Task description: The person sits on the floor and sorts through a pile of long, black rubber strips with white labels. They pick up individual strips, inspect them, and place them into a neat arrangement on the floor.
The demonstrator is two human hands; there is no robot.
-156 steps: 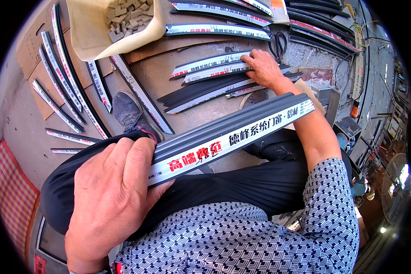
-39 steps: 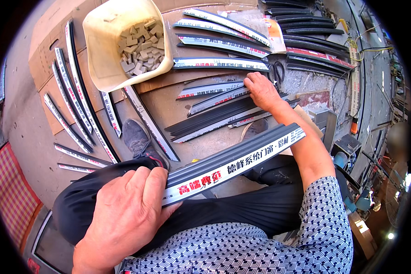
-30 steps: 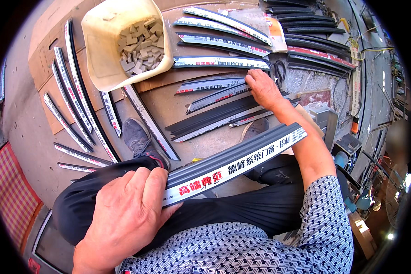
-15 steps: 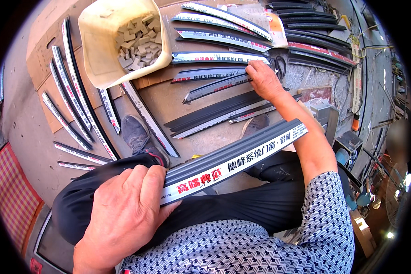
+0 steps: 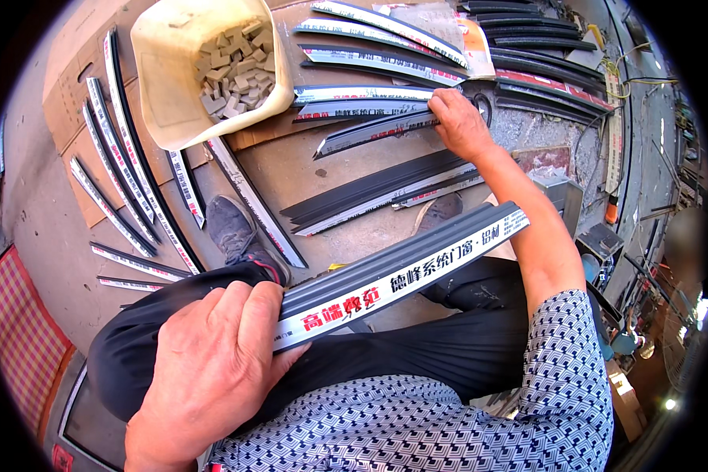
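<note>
My left hand (image 5: 216, 350) is closed around the near end of a dark aluminium profile (image 5: 401, 263) with white printed film along one side. It slants across above my thighs, up to the right. My right hand (image 5: 460, 122) reaches forward over the floor, its fingers closed on the right end of a shorter profile (image 5: 377, 132). Just beyond that piece are two more film-covered profiles (image 5: 354, 110), lying nearly side by side. Nearer to me, a wider dark profile (image 5: 377, 189) rests on the floor. My right fingertips are partly hidden.
A cream plastic bin (image 5: 161, 86) holding many small beige blocks (image 5: 240, 71) stands on cardboard at the far left. Several long profiles (image 5: 130, 149) lie fanned out left of my shoe (image 5: 232, 228). More dark profiles (image 5: 539, 35) are stacked at the far right, near cables and tools.
My right hand has shifted slightly away from me, moving the shorter profile closer to those beyond it. The left hand and its profile have hardly moved.
</note>
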